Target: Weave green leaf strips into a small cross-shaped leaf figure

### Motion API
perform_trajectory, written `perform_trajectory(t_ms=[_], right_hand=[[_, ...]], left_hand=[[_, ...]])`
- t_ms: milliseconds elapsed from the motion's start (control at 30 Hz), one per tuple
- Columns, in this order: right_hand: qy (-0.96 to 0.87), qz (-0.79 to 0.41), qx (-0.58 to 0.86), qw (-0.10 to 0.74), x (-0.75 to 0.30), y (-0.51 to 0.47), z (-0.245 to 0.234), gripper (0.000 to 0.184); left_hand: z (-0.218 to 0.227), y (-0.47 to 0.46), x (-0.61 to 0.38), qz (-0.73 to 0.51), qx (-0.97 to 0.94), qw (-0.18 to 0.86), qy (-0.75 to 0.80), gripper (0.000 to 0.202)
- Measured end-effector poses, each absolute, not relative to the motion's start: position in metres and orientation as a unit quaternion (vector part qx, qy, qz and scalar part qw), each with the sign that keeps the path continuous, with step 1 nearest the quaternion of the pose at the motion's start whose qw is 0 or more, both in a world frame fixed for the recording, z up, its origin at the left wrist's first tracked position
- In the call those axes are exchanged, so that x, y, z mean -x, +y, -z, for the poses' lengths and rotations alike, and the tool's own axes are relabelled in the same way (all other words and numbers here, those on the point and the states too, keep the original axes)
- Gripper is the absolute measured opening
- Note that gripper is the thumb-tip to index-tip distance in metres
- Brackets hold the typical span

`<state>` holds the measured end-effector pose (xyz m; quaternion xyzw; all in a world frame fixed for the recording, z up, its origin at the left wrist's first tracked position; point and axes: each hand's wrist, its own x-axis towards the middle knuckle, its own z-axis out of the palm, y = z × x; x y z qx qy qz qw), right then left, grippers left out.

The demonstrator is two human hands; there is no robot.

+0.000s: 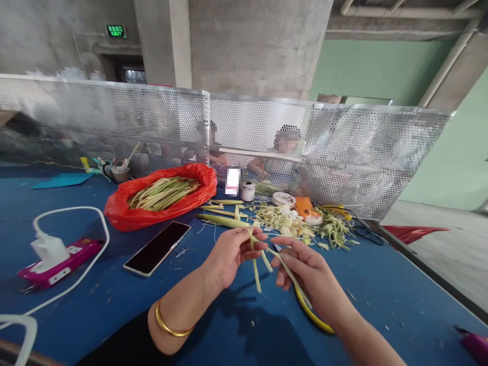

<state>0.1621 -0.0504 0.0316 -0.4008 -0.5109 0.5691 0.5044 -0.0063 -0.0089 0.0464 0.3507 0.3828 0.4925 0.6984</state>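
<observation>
Pale green leaf strips [256, 272] cross in a small folded bundle, pinched between the thumb and fingers of my left hand [232, 251]. Two strip ends hang below those fingers. My right hand [301, 264], just to the right, grips another long strip [293, 278] that runs from the bundle and back under the palm. Under my right hand lies a tool with a yellow curved handle [313, 316], apparently scissors, mostly covered by the hand. A wider green leaf [221, 220] rests on the blue table [213, 335] behind my left hand.
A red plastic bag [168, 216] full of long leaves stands back left. Near it are a phone [158, 249] and a purple power strip [63, 262] with a white cable. Leaf scraps [282, 218], a thread spool [248, 191] and a tape roll [283, 199] lie before a perforated metal screen [251, 122]; people sit beyond.
</observation>
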Motion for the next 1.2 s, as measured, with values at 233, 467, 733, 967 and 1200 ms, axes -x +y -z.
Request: perform_trajectory(t_ms=[233,467,733,967,1200], right_hand=[[-0.609,-0.473,0.374,0.515,-0.169,-0.053,-0.036,0.023],[-0.713,-0.130,0.367,0.584,-0.171,-0.048,-0.030,0.012],[-0.685,-0.132,0.514,0.499,-0.165,-0.051,-0.019,0.025],[-0.622,-0.172,0.557,0.522,-0.164,-0.045,-0.014,0.036],[-0.647,-0.149,0.531,0.527,-0.160,-0.050,-0.012,0.030]], left_hand=[[-0.048,-0.018,0.003,-0.429,-0.463,0.676,0.380,0.020],[-0.047,-0.028,-0.002,-0.309,-0.574,0.677,0.343,0.022],[-0.047,-0.031,-0.003,-0.282,-0.572,0.689,0.344,0.012],[-0.042,-0.028,-0.003,-0.303,-0.530,0.696,0.377,0.019],[-0.043,-0.032,-0.006,-0.294,-0.561,0.675,0.377,0.020]])
